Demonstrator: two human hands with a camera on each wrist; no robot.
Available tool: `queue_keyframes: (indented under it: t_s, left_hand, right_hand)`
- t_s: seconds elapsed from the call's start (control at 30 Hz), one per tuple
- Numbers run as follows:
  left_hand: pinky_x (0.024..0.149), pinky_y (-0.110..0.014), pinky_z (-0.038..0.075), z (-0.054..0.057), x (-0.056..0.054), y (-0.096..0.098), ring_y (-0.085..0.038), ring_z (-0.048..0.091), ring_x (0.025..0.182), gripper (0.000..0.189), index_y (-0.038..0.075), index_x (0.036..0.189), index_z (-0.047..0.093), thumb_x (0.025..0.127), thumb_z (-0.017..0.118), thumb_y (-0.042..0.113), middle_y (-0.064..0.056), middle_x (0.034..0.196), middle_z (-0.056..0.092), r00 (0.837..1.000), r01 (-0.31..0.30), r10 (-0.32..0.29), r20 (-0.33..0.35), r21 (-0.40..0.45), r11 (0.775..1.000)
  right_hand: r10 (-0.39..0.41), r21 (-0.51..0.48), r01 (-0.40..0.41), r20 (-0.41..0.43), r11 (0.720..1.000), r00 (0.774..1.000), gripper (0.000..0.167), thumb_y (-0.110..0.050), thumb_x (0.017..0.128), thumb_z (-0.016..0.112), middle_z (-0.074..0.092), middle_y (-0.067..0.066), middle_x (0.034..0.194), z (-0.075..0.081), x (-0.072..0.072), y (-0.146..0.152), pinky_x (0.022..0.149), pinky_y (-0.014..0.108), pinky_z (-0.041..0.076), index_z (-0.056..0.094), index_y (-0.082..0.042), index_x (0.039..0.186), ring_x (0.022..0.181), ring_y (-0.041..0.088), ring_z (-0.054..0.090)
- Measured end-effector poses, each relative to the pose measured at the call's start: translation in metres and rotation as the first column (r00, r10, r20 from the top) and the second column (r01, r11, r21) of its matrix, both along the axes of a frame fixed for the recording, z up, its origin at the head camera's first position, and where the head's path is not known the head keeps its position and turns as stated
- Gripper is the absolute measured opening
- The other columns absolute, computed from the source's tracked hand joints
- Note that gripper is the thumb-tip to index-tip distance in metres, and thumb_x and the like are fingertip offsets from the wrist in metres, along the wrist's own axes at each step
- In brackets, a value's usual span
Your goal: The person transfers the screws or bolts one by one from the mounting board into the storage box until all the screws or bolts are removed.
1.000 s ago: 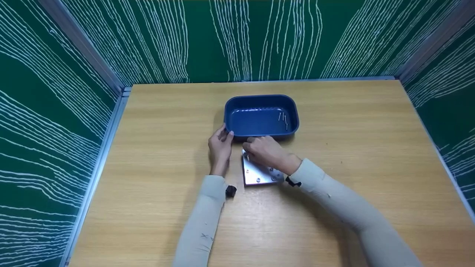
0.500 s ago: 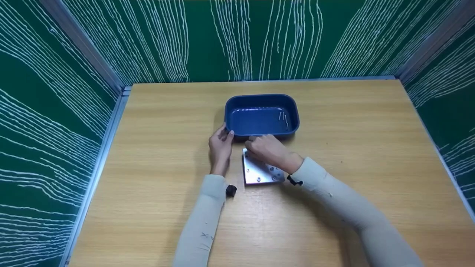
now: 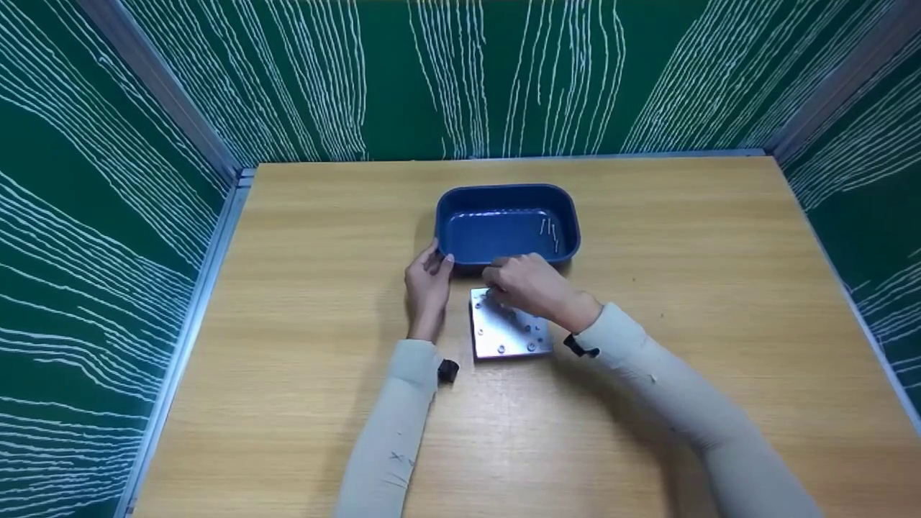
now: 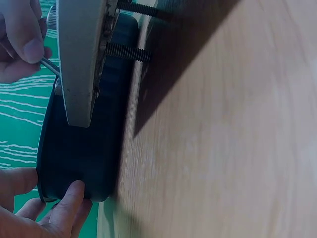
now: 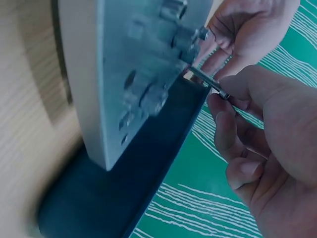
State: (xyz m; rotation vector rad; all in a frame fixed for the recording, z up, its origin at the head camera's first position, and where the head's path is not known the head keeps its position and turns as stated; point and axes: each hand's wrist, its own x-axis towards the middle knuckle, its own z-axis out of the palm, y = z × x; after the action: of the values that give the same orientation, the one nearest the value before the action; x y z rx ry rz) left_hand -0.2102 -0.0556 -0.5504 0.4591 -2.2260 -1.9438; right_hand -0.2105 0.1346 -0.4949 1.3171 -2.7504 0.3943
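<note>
My left hand [image 3: 428,288] holds the near left corner of a blue plastic tray [image 3: 504,188], thumb on the front wall and fingers along the side. My right hand [image 3: 532,284] is over the far edge of a thick metal plate [image 3: 504,334] set with bolts. Between its thumb and index finger it pinches a thin metal screw [image 5: 210,82], whose far end overlaps the plate's bolted face in the right wrist view. Threaded bolt ends [image 4: 129,52] stick out of the plate's underside in the left wrist view. Several slim metal screws [image 3: 550,229] lie in the tray's right side.
Everything stands on a light wooden table [image 3: 324,252]. Green walls [image 3: 388,79] with white wavy lines enclose its back and sides, framed by metal rails [image 3: 209,302]. The tray stands directly behind the plate.
My right hand has shifted a little to the right and away from me, uncovering more of the plate's top. My left hand and the tray stay where they were.
</note>
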Motion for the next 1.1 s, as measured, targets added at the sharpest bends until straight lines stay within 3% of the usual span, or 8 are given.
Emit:
queue_keyframes:
  t_s: [0.8,1.1]
  left_hand:
    - [0.102,-0.035,0.059,0.001,0.0,-0.001,-0.025,0.067,0.128,0.046,0.012,0.149,0.061,0.104,0.07,0.016,-0.01,0.145,0.066,1.0,-0.003,0.003,0.02,-0.011,1.0]
    - [0.102,-0.035,0.059,0.001,-0.001,-0.001,-0.028,0.068,0.126,0.046,0.006,0.147,0.061,0.103,0.07,0.011,-0.016,0.144,0.066,1.0,0.009,-0.009,-0.014,0.001,1.0]
  right_hand:
    - [-0.055,-0.069,0.052,-0.034,0.996,0.998,0.005,-0.007,0.095,0.078,0.077,0.011,0.089,0.02,-0.013,0.026,0.064,0.03,0.062,0.081,-0.006,0.099,0.068,0.022,0.072]
    - [-0.105,-0.063,0.102,-0.057,0.993,0.993,0.007,-0.006,0.095,0.077,0.078,0.014,0.095,0.026,-0.024,0.037,0.066,0.036,0.064,0.08,-0.005,0.101,0.075,0.027,0.074]
